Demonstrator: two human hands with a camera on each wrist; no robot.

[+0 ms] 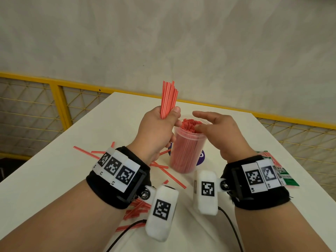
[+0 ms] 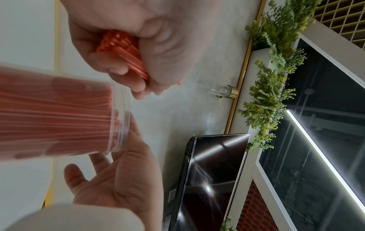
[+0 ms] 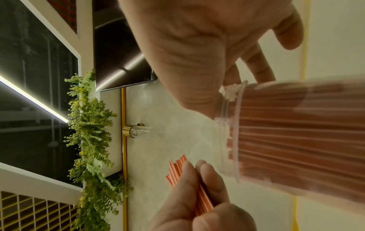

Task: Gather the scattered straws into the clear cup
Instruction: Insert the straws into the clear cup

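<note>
— Two hands up over the clear cup (image 1: pixel 188 146)! What's the left hand (image 1: pixel 156 131) got?

— Fingers and thumb curled tight round a bundle of red straws (image 1: pixel 168 100), standing almost upright just left of the rim.

— And the right hand (image 1: pixel 224 132)?

— Spread and relaxed, fingers straight, fingertips hovering at the packed straw tops, gripping nothing.

— Cup's position?

— Upright on the white table (image 1: pixel 272 160), on a purple disc (image 1: pixel 201 157), crammed with red straws.

— Anything loose?

— Scattered straws (image 1: pixel 161 168) lie on the table under the left wrist, near the cup. A green packet (image 1: pixel 283 171) sits right.
</note>
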